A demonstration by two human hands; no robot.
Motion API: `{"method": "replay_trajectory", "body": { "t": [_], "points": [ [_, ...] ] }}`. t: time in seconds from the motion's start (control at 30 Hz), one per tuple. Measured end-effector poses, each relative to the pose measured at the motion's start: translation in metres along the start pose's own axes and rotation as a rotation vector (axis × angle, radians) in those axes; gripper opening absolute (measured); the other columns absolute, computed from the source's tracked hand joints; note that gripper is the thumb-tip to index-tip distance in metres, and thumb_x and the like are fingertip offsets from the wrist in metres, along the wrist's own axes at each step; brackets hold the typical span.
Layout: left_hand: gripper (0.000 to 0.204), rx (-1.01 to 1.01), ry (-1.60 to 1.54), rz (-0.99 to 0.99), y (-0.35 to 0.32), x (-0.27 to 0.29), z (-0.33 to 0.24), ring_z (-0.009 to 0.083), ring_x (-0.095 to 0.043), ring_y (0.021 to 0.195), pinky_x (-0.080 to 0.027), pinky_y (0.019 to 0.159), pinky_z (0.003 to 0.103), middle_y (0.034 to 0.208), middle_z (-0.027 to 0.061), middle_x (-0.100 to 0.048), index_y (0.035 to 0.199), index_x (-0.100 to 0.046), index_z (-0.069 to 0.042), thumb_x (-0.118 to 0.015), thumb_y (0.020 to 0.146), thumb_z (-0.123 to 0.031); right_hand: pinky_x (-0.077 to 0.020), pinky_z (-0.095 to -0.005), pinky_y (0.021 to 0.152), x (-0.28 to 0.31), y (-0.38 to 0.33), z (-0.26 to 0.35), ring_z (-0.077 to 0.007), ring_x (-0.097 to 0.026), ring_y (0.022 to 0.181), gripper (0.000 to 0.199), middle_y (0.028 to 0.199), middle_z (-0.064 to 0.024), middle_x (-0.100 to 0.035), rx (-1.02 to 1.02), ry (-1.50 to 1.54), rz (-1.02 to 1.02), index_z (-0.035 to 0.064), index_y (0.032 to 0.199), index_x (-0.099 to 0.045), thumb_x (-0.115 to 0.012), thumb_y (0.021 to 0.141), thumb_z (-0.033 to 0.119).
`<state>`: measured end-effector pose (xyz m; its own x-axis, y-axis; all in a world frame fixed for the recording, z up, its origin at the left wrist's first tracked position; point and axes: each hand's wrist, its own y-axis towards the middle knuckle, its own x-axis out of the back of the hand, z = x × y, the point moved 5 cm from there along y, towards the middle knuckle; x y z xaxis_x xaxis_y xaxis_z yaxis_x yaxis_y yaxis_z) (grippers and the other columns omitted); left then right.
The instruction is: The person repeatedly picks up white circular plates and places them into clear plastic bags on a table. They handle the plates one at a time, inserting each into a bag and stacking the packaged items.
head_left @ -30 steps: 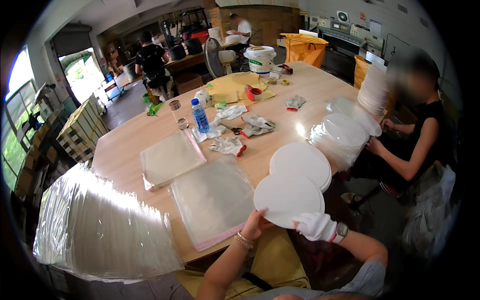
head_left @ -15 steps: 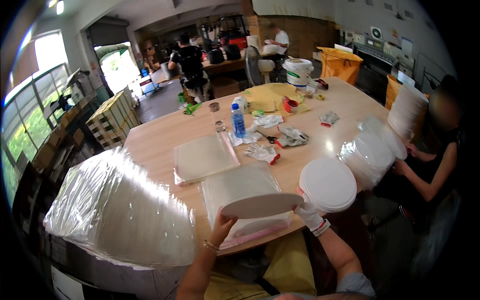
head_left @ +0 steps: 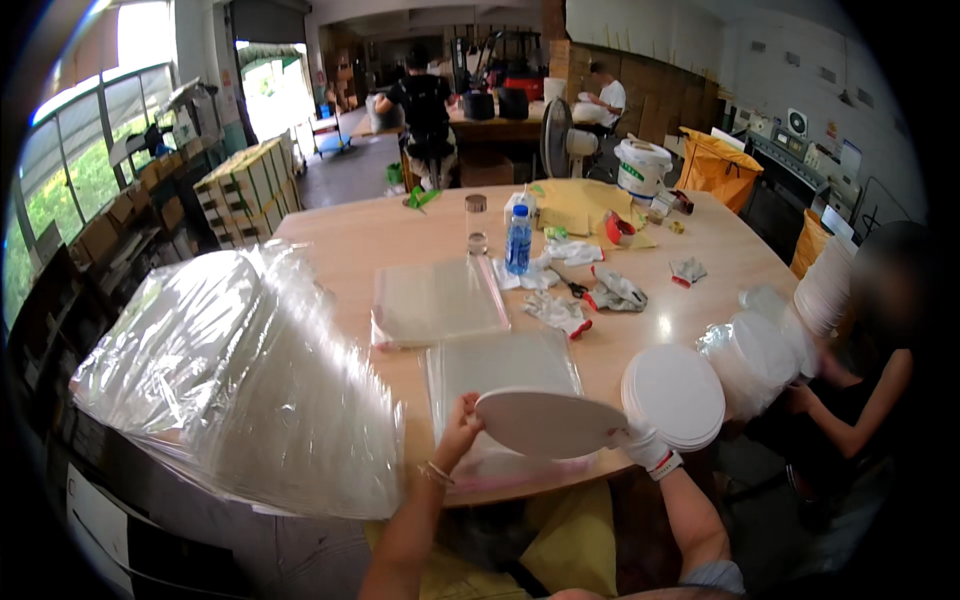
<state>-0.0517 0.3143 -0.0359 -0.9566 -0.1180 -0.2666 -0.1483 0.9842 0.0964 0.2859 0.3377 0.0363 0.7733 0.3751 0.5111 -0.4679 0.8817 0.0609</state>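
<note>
Between my two hands I hold a thin white round disc (head_left: 550, 424), tilted, with its right side lower. My bare left hand (head_left: 459, 432) pinches its left edge. My right hand (head_left: 642, 446), in a white glove, grips the right edge; some of its fingers are hidden. Beneath the disc lies a stack of clear plastic bags (head_left: 505, 358) at the table's near edge. Just right of my right hand is a stack of white round discs (head_left: 673, 392). A second stack of clear bags (head_left: 440, 300) lies farther back.
A large heap of white discs in clear plastic (head_left: 240, 390) covers the left side. Gloves (head_left: 615, 290), a water bottle (head_left: 518, 240) and a tape roll (head_left: 619, 230) lie toward the back. At right, a person sits beside wrapped discs (head_left: 752, 350) and a tall white stack (head_left: 825, 290).
The disc has turned so that more of its face shows and its right side dips lower. Both hands still hold it. The whole view has shifted with my head.
</note>
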Motion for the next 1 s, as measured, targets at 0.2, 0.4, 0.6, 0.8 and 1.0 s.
{"method": "replay_trajectory", "body": {
  "t": [0.2, 0.4, 0.6, 0.8, 1.0],
  "points": [
    [0.041, -0.030, 1.541, 0.252, -0.024, -0.048, -0.005, 0.0296, -0.056, 0.095, -0.046, 0.081, 0.041, 0.108, 0.0129, -0.055, 0.114, -0.051, -0.003, -0.058, 0.074, -0.011, -0.0495, -0.0336, 0.079, 0.031, -0.083, -0.001, -0.0204, -0.058, 0.099, 0.033, 0.111, -0.0101, -0.057, -0.067, 0.518, -0.168, -0.0069, 0.119, -0.044, -0.043, 0.088, 0.004],
    [0.016, -0.247, 1.909, 0.218, -0.005, -0.060, 0.001, 0.0252, -0.056, 0.084, -0.047, 0.070, 0.037, 0.092, 0.0078, -0.057, 0.091, -0.061, -0.009, -0.051, 0.080, -0.014, -0.0426, -0.0317, 0.091, 0.007, -0.144, -0.034, -0.0194, -0.053, 0.107, 0.044, 0.119, -0.0107, -0.054, -0.335, 0.813, -0.080, -0.0045, 0.127, -0.039, -0.049, 0.087, 0.010],
    [0.013, -0.288, 1.666, 0.134, 0.020, -0.033, 0.016, 0.0252, -0.057, 0.086, -0.045, 0.075, 0.038, 0.088, 0.0075, -0.057, 0.088, -0.060, -0.009, -0.052, 0.079, -0.013, -0.0429, -0.0251, 0.044, -0.028, -0.130, -0.010, -0.0126, -0.051, 0.048, 0.030, 0.077, -0.0070, -0.059, -0.442, 1.088, 0.046, -0.0003, 0.114, -0.047, -0.047, 0.089, 0.017],
    [0.014, -0.384, 1.362, 0.192, -0.026, -0.035, -0.020, 0.0244, -0.057, 0.092, -0.043, 0.081, 0.041, 0.090, 0.0081, -0.060, 0.088, -0.059, -0.008, -0.052, 0.080, -0.017, -0.0404, -0.0257, 0.044, -0.059, -0.107, -0.006, -0.0109, -0.048, 0.047, 0.025, 0.071, -0.0042, -0.056, -0.451, 1.090, 0.133, 0.0038, 0.112, -0.047, -0.045, 0.090, 0.017],
    [0.024, -0.307, 1.594, -0.343, -0.063, -0.004, -0.047, 0.0289, -0.059, 0.092, -0.047, 0.079, 0.040, 0.096, 0.0158, -0.062, 0.100, -0.059, -0.004, -0.050, 0.087, -0.023, -0.0385, -0.0291, 0.047, -0.089, -0.112, -0.011, -0.0107, -0.045, 0.052, 0.018, 0.070, -0.0017, -0.051, -0.558, 1.243, -0.138, 0.0087, 0.107, -0.049, -0.044, 0.090, 0.014]
  ]
}}
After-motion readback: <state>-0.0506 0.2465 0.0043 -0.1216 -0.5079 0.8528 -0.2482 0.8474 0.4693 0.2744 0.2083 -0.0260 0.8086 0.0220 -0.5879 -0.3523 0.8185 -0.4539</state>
